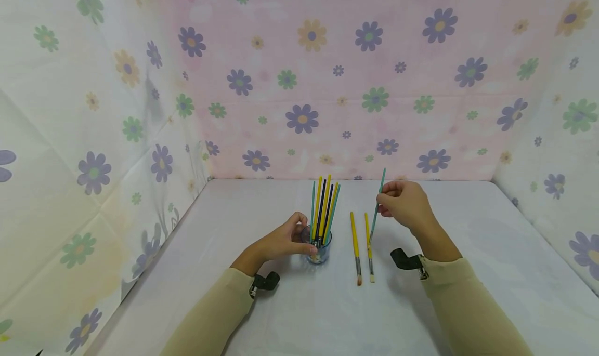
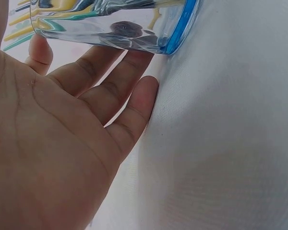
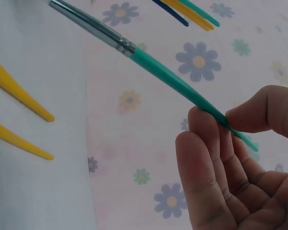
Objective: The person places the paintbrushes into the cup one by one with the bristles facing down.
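Note:
A clear glass cup point(image 1: 317, 254) with a blue base stands on the table, holding several paintbrushes point(image 1: 324, 210) with yellow, dark blue and green handles pointing up. My left hand point(image 1: 281, 240) grips the cup from its left side, thumb across the front and fingers round the back. To the right, my right hand point(image 1: 404, 202) pinches a green paintbrush point(image 3: 173, 84) between thumb and fingertips near the handle's end, bristle end down. Two yellow paintbrushes, a thicker one point(image 1: 355, 241) and a thinner one point(image 1: 367, 231), lie side by side between the hands; the green brush overlaps the thinner one in the head view.
A white cloth covers the table point(image 1: 299, 314). Flower-patterned fabric point(image 1: 337, 80) hangs behind it and along both sides. Black camera mounts are strapped at both wrists, over the light sleeves point(image 1: 468, 304).

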A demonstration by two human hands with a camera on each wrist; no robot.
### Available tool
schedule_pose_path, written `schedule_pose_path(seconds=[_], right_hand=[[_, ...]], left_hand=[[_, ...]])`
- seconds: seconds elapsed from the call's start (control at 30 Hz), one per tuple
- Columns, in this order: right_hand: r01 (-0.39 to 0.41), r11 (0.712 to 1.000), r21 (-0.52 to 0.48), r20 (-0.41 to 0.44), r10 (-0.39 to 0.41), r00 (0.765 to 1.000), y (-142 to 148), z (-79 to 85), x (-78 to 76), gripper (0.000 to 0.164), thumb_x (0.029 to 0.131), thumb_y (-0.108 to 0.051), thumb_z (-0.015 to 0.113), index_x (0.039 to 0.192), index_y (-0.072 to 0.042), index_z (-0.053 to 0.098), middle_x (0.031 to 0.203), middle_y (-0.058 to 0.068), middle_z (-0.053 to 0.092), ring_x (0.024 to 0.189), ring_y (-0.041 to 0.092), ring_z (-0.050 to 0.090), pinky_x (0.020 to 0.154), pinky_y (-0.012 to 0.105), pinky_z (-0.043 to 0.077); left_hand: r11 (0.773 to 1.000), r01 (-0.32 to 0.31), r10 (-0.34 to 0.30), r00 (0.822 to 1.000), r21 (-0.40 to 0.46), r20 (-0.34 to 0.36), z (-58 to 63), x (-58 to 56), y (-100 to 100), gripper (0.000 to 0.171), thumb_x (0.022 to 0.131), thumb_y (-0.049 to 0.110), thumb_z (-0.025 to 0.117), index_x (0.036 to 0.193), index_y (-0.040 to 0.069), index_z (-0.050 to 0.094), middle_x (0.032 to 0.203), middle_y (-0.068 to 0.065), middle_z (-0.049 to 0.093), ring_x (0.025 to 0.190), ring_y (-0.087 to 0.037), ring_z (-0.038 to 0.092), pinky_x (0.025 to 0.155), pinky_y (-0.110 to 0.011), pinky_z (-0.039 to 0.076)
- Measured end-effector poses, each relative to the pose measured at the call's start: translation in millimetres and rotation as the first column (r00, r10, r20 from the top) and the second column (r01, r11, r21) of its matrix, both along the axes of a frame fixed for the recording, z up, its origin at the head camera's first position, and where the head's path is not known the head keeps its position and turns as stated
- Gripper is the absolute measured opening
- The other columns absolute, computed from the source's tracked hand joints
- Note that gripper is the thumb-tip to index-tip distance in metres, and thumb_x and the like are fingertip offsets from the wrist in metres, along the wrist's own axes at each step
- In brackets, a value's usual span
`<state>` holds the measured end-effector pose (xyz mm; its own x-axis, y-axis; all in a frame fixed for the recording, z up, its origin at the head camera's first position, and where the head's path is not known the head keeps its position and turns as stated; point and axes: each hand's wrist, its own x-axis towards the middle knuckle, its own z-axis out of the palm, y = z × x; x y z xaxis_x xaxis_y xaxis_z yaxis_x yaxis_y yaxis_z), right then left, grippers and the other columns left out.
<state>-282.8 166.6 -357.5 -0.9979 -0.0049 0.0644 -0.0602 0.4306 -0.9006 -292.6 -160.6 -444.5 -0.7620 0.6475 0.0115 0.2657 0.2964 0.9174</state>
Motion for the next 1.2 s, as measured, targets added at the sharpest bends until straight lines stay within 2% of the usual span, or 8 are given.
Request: schedule_pose_path(seconds=[0.27,0.43,0.67,1.2], right_hand=[[0.009,0.997,-0.075,-0.070,-0.014,0.997,-4.9,6.1,4.4,0.024,0.088,-0.018,0.060,0.107,-0.004,0.057,0.099,0.014,0.063,0.079,0.023,0.069,0.070,0.031,0.057],[0.017,0.993,-0.113,-0.108,-0.029,0.994,-8.9,9.1,7.0,0.024,0.089,-0.021,0.063,0.105,-0.004,0.057,0.098,0.014,0.062,0.082,0.027,0.069,0.070,0.031,0.057],[0.032,0.984,-0.175,-0.117,-0.053,0.992,-15.8,14.0,12.6,0.026,0.088,-0.021,0.067,0.106,-0.004,0.058,0.097,0.013,0.061,0.080,0.022,0.069,0.072,0.032,0.057],[-0.013,0.979,-0.206,-0.178,-0.024,0.984,-30.3,21.9,22.8,0.025,0.088,-0.019,0.068,0.106,-0.005,0.058,0.099,0.013,0.063,0.082,0.023,0.069,0.074,0.030,0.056]], left_hand=[[1.000,0.004,-0.004,1.000,0.006,0.012,-0.4,0.2,0.9,0.064,0.079,0.032,0.078,0.112,0.015,0.026,0.087,-0.003,0.048,0.080,-0.016,0.050,0.073,-0.031,0.041],[1.000,-0.005,0.005,1.000,-0.019,-0.006,-0.4,-0.6,0.5,0.065,0.079,0.034,0.078,0.112,0.016,0.026,0.087,-0.003,0.049,0.079,-0.016,0.051,0.072,-0.031,0.040],[1.000,-0.005,0.005,1.000,-0.018,-0.014,0.7,0.3,0.9,0.065,0.078,0.034,0.079,0.112,0.017,0.026,0.087,-0.003,0.050,0.079,-0.016,0.051,0.072,-0.032,0.040],[0.999,-0.033,0.033,0.999,-0.041,-0.002,2.4,2.5,0.4,0.066,0.076,0.036,0.080,0.112,0.018,0.027,0.090,-0.002,0.048,0.080,-0.014,0.051,0.072,-0.031,0.041]])
